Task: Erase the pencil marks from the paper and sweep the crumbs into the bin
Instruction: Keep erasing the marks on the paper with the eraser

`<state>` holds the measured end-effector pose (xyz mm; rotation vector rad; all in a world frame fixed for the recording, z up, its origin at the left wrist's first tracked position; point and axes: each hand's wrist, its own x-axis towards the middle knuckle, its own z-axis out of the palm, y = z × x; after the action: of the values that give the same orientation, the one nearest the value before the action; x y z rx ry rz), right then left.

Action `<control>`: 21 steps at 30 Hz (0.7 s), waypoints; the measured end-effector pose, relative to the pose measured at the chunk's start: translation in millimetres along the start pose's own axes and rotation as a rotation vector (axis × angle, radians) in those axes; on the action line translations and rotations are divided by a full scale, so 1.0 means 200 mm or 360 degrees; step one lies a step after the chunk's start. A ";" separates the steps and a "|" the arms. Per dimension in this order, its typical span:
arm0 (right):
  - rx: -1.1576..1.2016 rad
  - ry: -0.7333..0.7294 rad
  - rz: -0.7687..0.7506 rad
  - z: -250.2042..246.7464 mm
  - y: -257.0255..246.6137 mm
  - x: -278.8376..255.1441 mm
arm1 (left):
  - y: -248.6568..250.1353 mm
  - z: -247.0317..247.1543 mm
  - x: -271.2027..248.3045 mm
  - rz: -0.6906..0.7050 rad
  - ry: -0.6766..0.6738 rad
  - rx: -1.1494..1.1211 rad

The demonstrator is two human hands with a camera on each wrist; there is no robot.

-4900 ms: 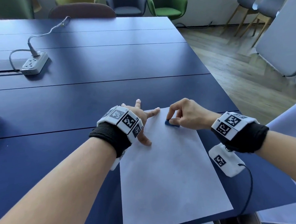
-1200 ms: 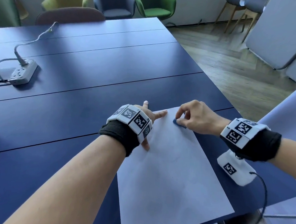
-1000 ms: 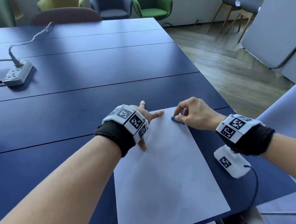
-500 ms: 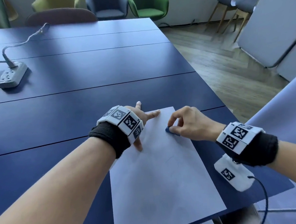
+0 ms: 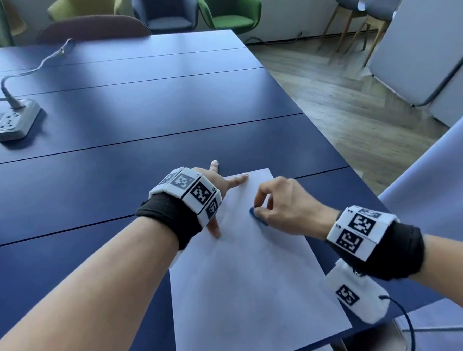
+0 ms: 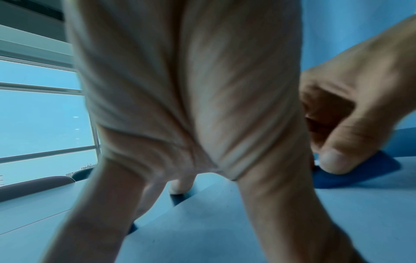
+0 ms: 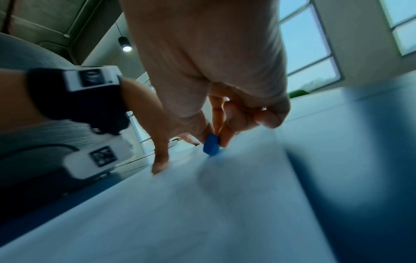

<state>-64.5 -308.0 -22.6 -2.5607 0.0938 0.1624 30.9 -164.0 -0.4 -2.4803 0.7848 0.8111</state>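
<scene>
A long dark blue table fills most of the head view. On its far left lies a grey power strip with a cable plugged in. Behind the table stand a green armchair, a dark blue armchair and a brown chair. The floor on the right is wood.

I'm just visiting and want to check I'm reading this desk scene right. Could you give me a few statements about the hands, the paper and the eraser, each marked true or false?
1. The right hand pinches a blue eraser against the paper. True.
2. The left hand is lifted clear of the paper. False: its spread fingers press on the sheet.
3. The paper lies on a blue table. True.
4. A power strip rests on the paper. False: it sits far off on the table.
</scene>
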 end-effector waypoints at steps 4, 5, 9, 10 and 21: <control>0.0067 0.0085 0.0083 -0.05 0.04 0.04 | 0.01 0.00 -0.01 0.0004 0.0012 -0.0003; 0.0064 0.0083 0.0074 -0.04 0.03 0.03 | 0.00 0.00 -0.02 0.0003 0.0014 -0.0002; 0.0016 -0.0114 -0.0073 -0.01 -0.02 -0.02 | 0.00 -0.01 -0.02 0.0011 0.0007 -0.0003; 0.0002 -0.0078 -0.0052 -0.03 -0.01 0.00 | 0.01 -0.01 -0.02 0.0013 0.0004 -0.0002; 0.0004 0.0038 -0.0045 -0.09 0.01 0.12 | -0.01 0.01 -0.01 0.0030 0.0048 0.0009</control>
<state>-38.7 -319.8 -11.3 -2.5604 0.0666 0.1206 28.9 -160.9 -0.6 -2.4892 0.8214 0.7784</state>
